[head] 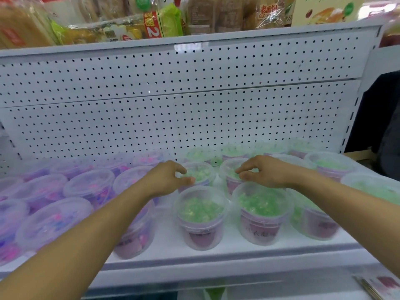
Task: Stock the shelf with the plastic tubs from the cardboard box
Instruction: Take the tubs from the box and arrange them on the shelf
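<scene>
White pegboard is backing a white shelf that is running across the lower half of the frame, with bagged goods crowding the ledge at the top. At centre, the left hand is hovering over a green-filled tub in the second row, its fingers loosely curled with thumb and forefinger close to the lid rim; whether they are actually pinching it I cannot tell through the blur. The right hand is mirroring it over the neighbouring tub, fingers bent, thumb near the lid, seemingly holding nothing. Both are probably nudging these tubs into line behind the front row. Just below, two more green tubs are standing at the shelf edge, labels facing out, likely for shoppers. Outward to the left, purple-and-pink tubs are filling their own block, colours apparently being kept apart. Green tubs are continuing toward the right edge. The cardboard box is not showing in the frame.
</scene>
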`<state>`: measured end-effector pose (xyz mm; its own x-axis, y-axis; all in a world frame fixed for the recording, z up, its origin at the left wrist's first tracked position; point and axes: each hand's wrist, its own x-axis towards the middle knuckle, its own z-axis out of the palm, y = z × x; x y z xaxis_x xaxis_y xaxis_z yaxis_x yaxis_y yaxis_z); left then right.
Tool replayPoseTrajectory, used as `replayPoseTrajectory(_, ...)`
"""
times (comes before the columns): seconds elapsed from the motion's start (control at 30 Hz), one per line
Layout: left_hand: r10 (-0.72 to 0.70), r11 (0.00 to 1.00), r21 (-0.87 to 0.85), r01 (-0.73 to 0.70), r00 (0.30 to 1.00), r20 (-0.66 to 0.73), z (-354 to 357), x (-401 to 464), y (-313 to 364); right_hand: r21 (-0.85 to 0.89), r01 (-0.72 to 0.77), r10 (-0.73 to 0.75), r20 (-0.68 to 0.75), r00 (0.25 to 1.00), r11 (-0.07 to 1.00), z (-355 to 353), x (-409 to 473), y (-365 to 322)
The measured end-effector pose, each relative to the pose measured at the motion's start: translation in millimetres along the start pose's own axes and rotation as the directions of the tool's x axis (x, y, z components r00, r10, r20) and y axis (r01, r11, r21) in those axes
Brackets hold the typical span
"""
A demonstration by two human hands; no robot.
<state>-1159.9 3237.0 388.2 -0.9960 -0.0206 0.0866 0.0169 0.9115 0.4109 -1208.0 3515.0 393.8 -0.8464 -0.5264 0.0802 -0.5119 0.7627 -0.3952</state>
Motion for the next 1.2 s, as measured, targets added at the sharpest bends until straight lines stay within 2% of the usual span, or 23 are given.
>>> replayPoseTrajectory(0.37, 0.008, 0.989, 0.148, 0.006, 0.996, -0.092, 7, -7, 25, 0.011, -0.021, 0.021, -0.003, 1.0, 1.0, 4, -6, -9)
replayPoseTrajectory(0.6, -0.054, 0.974, 0.212, 0.082, 0.989, -0.135, 14, -5, 33, 0.003, -0.065, 0.065, 0.033, 0.997, 0.998, 5, -9, -13)
replayPoseTrajectory(0.67, -0.058, 0.979, 0.187, 0.078, 0.992, -0.113, 12, -9, 35, -0.011, -0.072, 0.073, 0.034, 0.997, 0.997, 5, -13, -15)
replayPoseTrajectory(0.73, -0.054, 0.992, 0.108, 0.064, 0.995, -0.087, 7, -17, 34, -0.006, -0.051, 0.051, -0.025, 0.998, 0.999, 4, -22, -18)
replayPoseTrajectory(0.83, 0.025, 0.999, -0.025, -0.03, 0.982, -0.185, 0, -44, 30, 0.046, 0.02, -0.016, -0.078, 0.997, 0.999, 0, -45, -22)
replayPoseTrajectory(0.9, 0.073, 0.99, -0.103, -0.094, 0.979, -0.193, 0, -70, 31, 0.067, 0.024, -0.022, -0.022, 1.0, 0.997, -4, -65, -24)
replayPoseTrajectory(0.97, 0.064, 0.984, -0.162, -0.08, 0.993, -0.101, 2, -92, 32, 0.04, 0.003, -0.006, 0.067, 0.998, 0.999, -5, -79, -26)
replayPoseTrajectory(1.07, 0.049, 0.991, -0.128, -0.05, 0.999, -0.013, 7, -101, 33, 0.01, -0.011, 0.01, 0.1, 0.995, 1.0, -1, -85, -25)
replayPoseTrajectory(1.2, 0.051, 0.993, -0.108, -0.05, 0.999, 0.008, 8, -96, 37, 0.027, -0.004, 0.001, 0.1, 0.995, 1.0, 5, -82, -21)
